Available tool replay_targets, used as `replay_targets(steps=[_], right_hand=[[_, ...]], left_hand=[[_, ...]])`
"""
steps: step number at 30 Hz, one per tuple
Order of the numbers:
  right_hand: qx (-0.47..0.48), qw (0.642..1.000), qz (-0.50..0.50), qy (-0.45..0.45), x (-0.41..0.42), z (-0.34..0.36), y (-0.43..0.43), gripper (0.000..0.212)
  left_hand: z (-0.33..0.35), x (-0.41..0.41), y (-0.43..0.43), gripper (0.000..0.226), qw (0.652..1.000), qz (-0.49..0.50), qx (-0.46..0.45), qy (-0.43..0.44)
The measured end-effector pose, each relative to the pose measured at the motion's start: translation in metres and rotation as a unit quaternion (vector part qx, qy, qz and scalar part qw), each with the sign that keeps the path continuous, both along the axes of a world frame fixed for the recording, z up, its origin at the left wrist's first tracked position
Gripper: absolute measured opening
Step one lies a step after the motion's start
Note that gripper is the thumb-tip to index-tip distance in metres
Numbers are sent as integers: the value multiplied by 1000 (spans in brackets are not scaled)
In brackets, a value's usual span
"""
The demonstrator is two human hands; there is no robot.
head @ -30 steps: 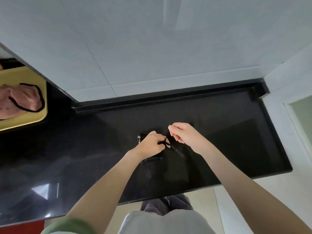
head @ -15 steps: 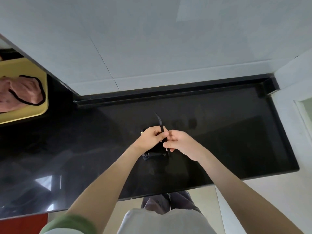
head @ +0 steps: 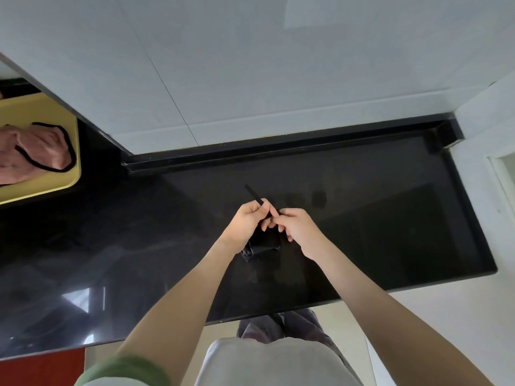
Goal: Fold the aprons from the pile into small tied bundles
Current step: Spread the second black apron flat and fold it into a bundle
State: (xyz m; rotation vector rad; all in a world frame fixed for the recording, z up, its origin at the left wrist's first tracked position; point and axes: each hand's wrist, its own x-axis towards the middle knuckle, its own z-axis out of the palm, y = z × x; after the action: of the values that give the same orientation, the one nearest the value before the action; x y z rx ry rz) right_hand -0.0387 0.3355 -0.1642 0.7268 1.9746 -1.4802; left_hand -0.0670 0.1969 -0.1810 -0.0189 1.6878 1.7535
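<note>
A small black folded apron bundle [head: 262, 245] lies on the black countertop [head: 390, 232], partly hidden under my hands. My left hand [head: 248, 222] pinches its black strap [head: 253, 194], whose free end sticks up and away to the left. My right hand [head: 299, 228] sits close beside the left, fingers curled on the same strap near the bundle. Both hands touch at the fingertips above the bundle.
A yellow tray [head: 55, 188] at the far left holds a crumpled pink apron with black trim [head: 36, 151]. A grey tiled wall [head: 250, 65] runs behind the counter. The counter's front edge is near my body, its right end by a white wall.
My hands came together over the bundle after being apart. The strap end now stands up from my left fingers and has tilted further left. The camera view shifted slightly.
</note>
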Motion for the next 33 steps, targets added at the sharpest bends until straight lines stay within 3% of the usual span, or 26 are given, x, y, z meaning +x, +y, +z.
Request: replay_targets(steps=[3, 8, 11, 14, 20, 22, 28, 31, 33], right_hand=[[-115, 985, -122, -50, -3, 0, 3, 12], [-181, 967, -180, 3, 2, 1, 6, 20], [-287, 916, -281, 20, -1, -3, 5, 21], [-276, 877, -393, -24, -7, -4, 6, 23], [-396, 792, -464, 34, 2, -12, 15, 35], [-384, 806, -448, 36, 2, -16, 23, 36], [-262, 903, -333, 74, 15, -19, 47, 36], [-138, 971, -152, 120, 22, -9, 46, 16], [-48, 992, -5, 119, 21, 0, 39, 8]], left_hand=[[0, 0, -2, 40, 1000, -6, -26, 16], [-1, 4, 0, 39, 996, -34, -66, 47], [2, 11, 3, 37, 999, 4, -12, 31], [4, 18, 12, 37, 997, 59, 41, 21], [-7, 19, 7, 42, 983, 116, 133, -58], [-11, 21, 5, 43, 982, 131, 118, -72], [-14, 24, 0, 40, 985, 106, 90, -98], [-11, 24, 6, 44, 977, 132, 125, -115], [-9, 25, 7, 46, 971, 141, 160, -112]])
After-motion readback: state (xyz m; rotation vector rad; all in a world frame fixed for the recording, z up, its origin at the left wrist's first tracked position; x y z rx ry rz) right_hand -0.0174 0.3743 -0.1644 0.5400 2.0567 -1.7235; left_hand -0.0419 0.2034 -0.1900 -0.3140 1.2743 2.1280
